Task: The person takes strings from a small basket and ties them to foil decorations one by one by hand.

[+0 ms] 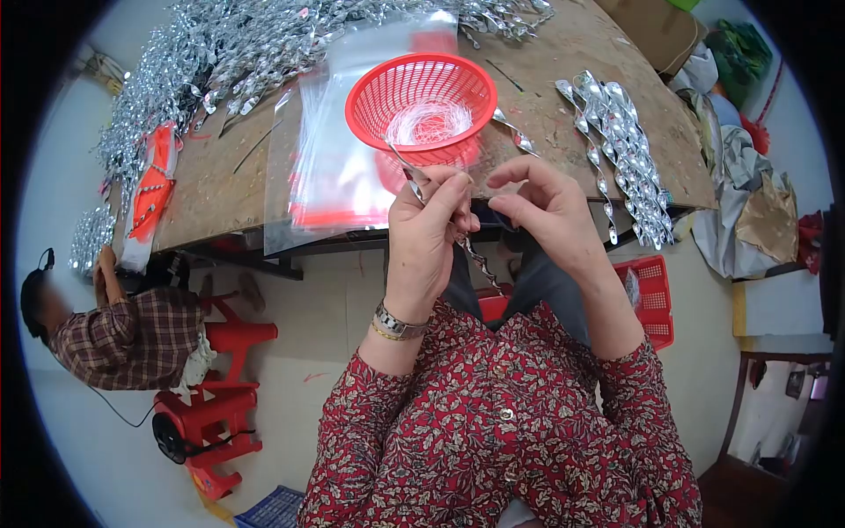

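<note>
My left hand (pixel 429 231) is closed around a silver twisted strip (pixel 476 258), pinching it between thumb and fingers. The strip slants from above the hand down toward my lap. Just to the right, my right hand (pixel 547 204) has its fingers curled in toward the thumb. Whatever they hold, if anything, is too fine to make out. Beyond my hands, a red plastic basket (pixel 421 72) contains a coil of thin whitish thread (pixel 429 122). Another twisted strip (pixel 515 132) lies beside the basket.
Clear plastic bags (pixel 327 167) lie under the basket on the wooden table (pixel 563 40). A bundle of twisted strips (pixel 629 163) hangs over the right edge; a large silver heap (pixel 238 53) covers the back left. A red crate (pixel 650 295) stands below. Another person (pixel 132 330) sits at left.
</note>
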The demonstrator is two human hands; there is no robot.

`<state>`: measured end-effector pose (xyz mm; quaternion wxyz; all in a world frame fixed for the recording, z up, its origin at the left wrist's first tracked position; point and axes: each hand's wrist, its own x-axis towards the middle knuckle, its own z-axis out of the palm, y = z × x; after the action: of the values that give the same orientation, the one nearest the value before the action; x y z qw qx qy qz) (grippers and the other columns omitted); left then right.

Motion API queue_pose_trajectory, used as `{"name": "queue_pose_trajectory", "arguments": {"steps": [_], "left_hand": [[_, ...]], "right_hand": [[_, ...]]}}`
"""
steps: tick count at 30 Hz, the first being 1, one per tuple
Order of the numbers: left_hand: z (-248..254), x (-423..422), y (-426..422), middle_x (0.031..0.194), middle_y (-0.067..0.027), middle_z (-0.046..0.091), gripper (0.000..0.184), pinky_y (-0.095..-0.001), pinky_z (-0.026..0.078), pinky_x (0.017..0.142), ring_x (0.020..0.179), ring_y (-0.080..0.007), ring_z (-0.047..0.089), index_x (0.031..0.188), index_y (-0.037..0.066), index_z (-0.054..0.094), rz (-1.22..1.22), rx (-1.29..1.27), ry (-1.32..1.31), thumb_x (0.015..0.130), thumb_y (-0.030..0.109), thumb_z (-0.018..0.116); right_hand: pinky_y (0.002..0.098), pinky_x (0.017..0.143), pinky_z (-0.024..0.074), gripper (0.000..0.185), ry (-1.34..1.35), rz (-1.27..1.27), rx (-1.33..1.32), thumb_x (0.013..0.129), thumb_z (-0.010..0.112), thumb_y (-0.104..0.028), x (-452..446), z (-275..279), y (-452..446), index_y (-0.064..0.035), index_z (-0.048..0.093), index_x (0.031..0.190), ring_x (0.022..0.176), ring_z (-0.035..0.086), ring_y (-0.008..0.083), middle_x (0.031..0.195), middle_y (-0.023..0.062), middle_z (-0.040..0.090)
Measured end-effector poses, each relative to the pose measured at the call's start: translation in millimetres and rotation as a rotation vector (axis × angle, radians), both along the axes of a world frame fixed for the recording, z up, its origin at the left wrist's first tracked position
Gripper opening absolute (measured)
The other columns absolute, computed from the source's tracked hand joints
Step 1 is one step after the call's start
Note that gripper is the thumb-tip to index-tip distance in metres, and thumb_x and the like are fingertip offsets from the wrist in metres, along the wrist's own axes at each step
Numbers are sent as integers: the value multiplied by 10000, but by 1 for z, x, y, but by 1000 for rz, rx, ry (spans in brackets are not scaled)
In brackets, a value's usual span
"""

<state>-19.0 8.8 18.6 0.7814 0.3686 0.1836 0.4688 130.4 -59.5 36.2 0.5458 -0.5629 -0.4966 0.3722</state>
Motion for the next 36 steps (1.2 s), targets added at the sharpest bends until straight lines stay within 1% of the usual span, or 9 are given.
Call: {"name": "queue_pose_trajectory", "arguments": {"steps": [3, 13, 22, 25, 27, 28, 30, 33, 36], "left_hand": [[0, 1, -4, 719, -3, 562, 94, -205, 474, 554, 574, -63, 533, 960, 13, 598, -21, 71, 47, 912, 92, 580], [-1, 4, -8, 725, -3, 555, 39, -228, 474, 585, 599, -76, 526, 917, 31, 586, -21, 81, 131, 909, 66, 571], [-4, 4, -7, 730, -7, 548, 55, -243, 476, 591, 601, -78, 516, 918, 31, 584, -34, 78, 125, 907, 85, 578], [-6, 5, -6, 734, -1, 526, 110, -248, 479, 604, 620, -76, 504, 970, 22, 585, -52, 59, 119, 934, 118, 544], [-7, 7, -6, 726, 15, 505, 271, -224, 491, 602, 614, -61, 513, 1040, 4, 561, -61, 64, 63, 975, 260, 501], [-7, 7, -6, 726, 15, 505, 271, -224, 491, 602, 614, -61, 513, 1040, 4, 561, -61, 62, 64, 975, 260, 501], [-6, 7, -6, 728, 19, 475, 451, -260, 506, 664, 661, -63, 500, 1099, -16, 550, -114, 38, -19, 993, 398, 406], [-8, 9, -6, 747, 16, 473, 557, -287, 511, 701, 678, -67, 498, 1166, -32, 535, -110, 47, 19, 989, 465, 356], [-11, 11, -7, 794, 6, 497, 530, -280, 519, 712, 684, -66, 500, 1224, -38, 510, -107, 60, 68, 996, 421, 374]], "right_hand": [[186, 608, 445, 146, 171, 23, 44, 850, 638, -65, -8, -1, 2, -13, 618, 985, 710, 545, 34, 868, -8, 628], [182, 574, 417, 102, 152, 59, 6, 885, 611, -96, -4, -7, -4, -5, 618, 932, 661, 518, 29, 802, -14, 605], [173, 562, 379, 72, 66, -52, 63, 883, 615, -99, -2, -9, -7, -27, 614, 885, 642, 485, 12, 742, -52, 574], [168, 561, 353, 54, 41, -123, 114, 889, 601, -93, 3, -5, -9, -41, 608, 877, 635, 462, 5, 724, -58, 545], [169, 562, 353, 53, 34, -138, 122, 890, 599, -92, 7, -3, -10, -41, 605, 876, 632, 459, 8, 720, -56, 538], [170, 563, 353, 52, 28, -155, 134, 891, 597, -90, 8, -1, -11, -41, 601, 875, 629, 456, 11, 716, -54, 532], [171, 564, 352, 53, 27, -158, 138, 893, 592, -86, 8, 5, -12, -37, 595, 871, 623, 451, 15, 714, -48, 525], [171, 567, 355, 48, 40, -166, 150, 893, 590, -79, 7, 11, -16, -33, 591, 878, 635, 456, 14, 726, -44, 531], [169, 573, 357, 47, 24, -159, 185, 896, 585, -73, 3, 15, -19, -30, 590, 877, 640, 459, 14, 735, -40, 535]]}}
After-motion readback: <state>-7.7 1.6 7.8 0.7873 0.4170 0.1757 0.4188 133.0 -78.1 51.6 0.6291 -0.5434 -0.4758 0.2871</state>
